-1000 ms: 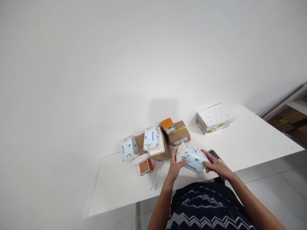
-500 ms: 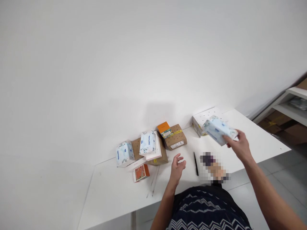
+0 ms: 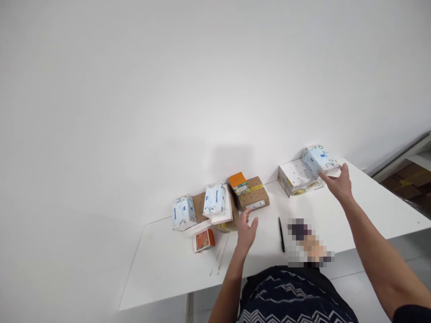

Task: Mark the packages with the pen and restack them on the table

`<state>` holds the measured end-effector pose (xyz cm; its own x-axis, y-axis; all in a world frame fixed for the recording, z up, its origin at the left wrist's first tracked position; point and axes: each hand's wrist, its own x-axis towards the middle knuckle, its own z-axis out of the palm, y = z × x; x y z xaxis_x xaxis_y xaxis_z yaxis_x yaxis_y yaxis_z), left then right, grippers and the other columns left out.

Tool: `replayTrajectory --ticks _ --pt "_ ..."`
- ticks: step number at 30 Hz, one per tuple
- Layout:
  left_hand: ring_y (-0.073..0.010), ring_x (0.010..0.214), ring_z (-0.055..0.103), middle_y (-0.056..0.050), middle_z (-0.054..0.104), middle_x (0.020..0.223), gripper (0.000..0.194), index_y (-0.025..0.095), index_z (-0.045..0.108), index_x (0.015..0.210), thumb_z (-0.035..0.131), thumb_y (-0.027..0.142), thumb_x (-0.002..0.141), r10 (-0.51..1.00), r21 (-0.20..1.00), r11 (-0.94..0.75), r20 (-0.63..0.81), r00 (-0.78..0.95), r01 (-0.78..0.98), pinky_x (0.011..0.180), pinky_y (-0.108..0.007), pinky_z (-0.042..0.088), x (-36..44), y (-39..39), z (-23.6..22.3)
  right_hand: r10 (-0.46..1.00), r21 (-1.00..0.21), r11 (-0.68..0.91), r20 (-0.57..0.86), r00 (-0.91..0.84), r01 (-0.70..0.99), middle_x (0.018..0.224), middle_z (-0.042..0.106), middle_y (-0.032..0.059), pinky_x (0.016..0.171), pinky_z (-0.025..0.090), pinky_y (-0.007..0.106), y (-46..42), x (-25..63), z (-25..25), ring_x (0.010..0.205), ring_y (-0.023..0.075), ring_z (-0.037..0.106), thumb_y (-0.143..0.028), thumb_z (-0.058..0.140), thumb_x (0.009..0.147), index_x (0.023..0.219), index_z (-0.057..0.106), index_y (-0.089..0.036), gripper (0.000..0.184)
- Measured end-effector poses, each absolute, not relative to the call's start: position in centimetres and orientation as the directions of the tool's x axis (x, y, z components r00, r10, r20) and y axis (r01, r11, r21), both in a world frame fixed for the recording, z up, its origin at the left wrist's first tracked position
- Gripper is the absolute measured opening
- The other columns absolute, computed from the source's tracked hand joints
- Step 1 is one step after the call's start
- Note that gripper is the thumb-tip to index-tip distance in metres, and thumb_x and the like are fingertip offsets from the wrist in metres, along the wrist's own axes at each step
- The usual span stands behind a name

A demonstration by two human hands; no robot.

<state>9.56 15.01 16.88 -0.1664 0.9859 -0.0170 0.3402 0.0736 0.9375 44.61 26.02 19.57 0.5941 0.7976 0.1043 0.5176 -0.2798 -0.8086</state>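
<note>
Blue lettering on the middle tissue pack (image 3: 214,199) appears to read "Manhua". Print on the left tissue pack (image 3: 183,212), right tissue pack (image 3: 319,159) and cardboard box (image 3: 253,194) label (image 3: 255,205): illegible.

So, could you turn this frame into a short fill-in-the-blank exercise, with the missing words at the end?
1. The right grip is on a floral pack over a dotted box coloured ____.
2. The left grip holds ____.
3. Among the cluster of boxes, the number of similar packs is ____.
4. The pen lying on the table is ____.

Missing words: white; nothing; two; black.
</note>
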Motion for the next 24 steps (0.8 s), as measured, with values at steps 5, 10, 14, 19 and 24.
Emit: replayTrajectory --ticks 5,10,14,19,24 --pt "-0.0276 0.127 0.043 -0.014 0.050 0.130 0.043 0.019 0.053 0.125 0.055 0.028 0.083 0.960 0.684 -0.114 0.262 -0.097 0.721 0.108 -0.044 0.034 8.5 20.1 20.1 0.748 -0.915 -0.287 -0.030 0.663 0.283 0.139 0.047 0.0218 0.071 0.049 0.036 21.2 42.7 16.7 0.086 0.0241 0.065 -0.053 0.064 0.071 0.146 0.032 -0.015 0.090" --pt "-0.0369 0.130 0.037 -0.020 0.032 0.142 0.065 0.019 0.041 0.135 0.062 0.043 0.079 0.958 0.489 0.093 0.194 -0.212 0.867 0.102 -0.047 0.037 9.2 25.5 21.9 0.843 -0.945 -0.304 -0.209 0.496 0.119 0.129 0.054 0.0191 0.068 0.055 0.038 15.3 37.4 11.7 0.082 0.0241 0.066 -0.054 0.064 0.070 0.138 0.042 -0.018 0.080" --pt "-0.0396 0.117 0.048 -0.021 0.036 0.135 0.071 0.019 0.041 0.131 0.065 0.052 0.073 0.941 0.438 0.237 0.117 -0.316 0.868 0.088 -0.047 0.045 10.0 28.7 21.4 0.907 -0.945 -0.303 -0.247 0.340 0.121 0.117 0.060 0.0168 0.068 0.055 0.038 12.1 32.8 9.7 0.073 0.0212 0.065 -0.054 0.061 0.071 0.127 0.050 -0.018 0.068" --pt "-0.0324 0.111 0.053 -0.018 0.040 0.129 0.055 0.017 0.045 0.124 0.062 0.037 0.076 0.930 0.461 0.233 0.152 -0.334 0.857 0.095 -0.045 0.042 10.0 28.9 21.2 0.960 -0.963 -0.216 -0.178 0.218 0.163 0.106 0.064 0.0128 0.069 0.054 0.039 11.0 30.2 10.0 0.066 0.0194 0.063 -0.049 0.059 0.074 0.116 0.056 -0.021 0.050" --pt "-0.0249 0.117 0.049 -0.013 0.048 0.122 0.043 0.019 0.052 0.115 0.061 0.034 0.076 0.908 0.818 0.034 0.216 -0.360 0.575 0.101 -0.039 0.039 8.8 24.7 21.7 0.949 -0.960 -0.272 -0.255 0.184 0.071 0.103 0.065 0.0095 0.066 0.055 0.036 11.4 30.1 11.6 0.070 0.0188 0.065 -0.052 0.059 0.076 0.110 0.059 -0.020 0.046"
